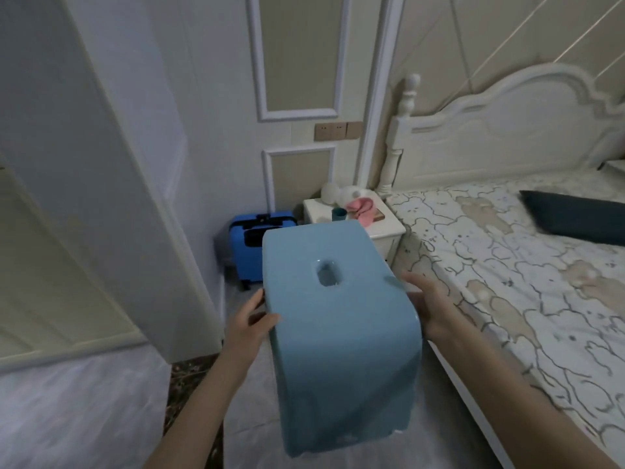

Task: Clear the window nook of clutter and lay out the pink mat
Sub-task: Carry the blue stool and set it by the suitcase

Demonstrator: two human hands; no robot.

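Note:
A light blue plastic stool [341, 319] with an oval hole in its seat fills the middle of the view, held up above the floor. My left hand [248, 321] grips its left edge, thumb on the seat and fingers under the rim. My right hand [427, 304] holds the right edge, its fingers curled round the side. The stool's lower legs hang toward me. No pink mat is in view, only a pink cloth [363, 209] on the bedside table.
A bed [527, 272] with a patterned sheet and a dark pillow [575, 216] lies to the right. A white bedside table [385, 225] stands beyond the stool, a blue suitcase [247, 250] left of it. A white door [84, 184] stands on the left.

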